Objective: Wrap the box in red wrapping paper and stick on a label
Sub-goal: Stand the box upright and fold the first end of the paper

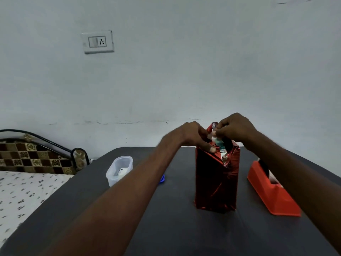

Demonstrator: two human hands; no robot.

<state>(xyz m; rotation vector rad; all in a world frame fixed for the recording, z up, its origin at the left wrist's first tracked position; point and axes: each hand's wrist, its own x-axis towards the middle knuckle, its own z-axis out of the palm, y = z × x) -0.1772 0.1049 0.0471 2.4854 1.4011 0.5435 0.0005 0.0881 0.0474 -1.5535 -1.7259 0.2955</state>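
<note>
A tall box stands upright on the dark table (pixel 175 228), sheathed in shiny red wrapping paper (pixel 215 182). The paper's top end is open, and a bit of the white and green box (pixel 218 143) shows inside. My left hand (pixel 193 135) holds the paper's left top flap, its thumb pressing the fold down onto the box. My right hand (pixel 234 128) pinches the upstanding red flap at the top, whose silver inner side shows.
A red tape dispenser (pixel 271 193) sits to the right of the box. A clear plastic container (pixel 120 169) stands to the left, with a blue lid (pixel 162 179) peeking out behind my left forearm. A bed (pixel 24 191) adjoins the table's left side.
</note>
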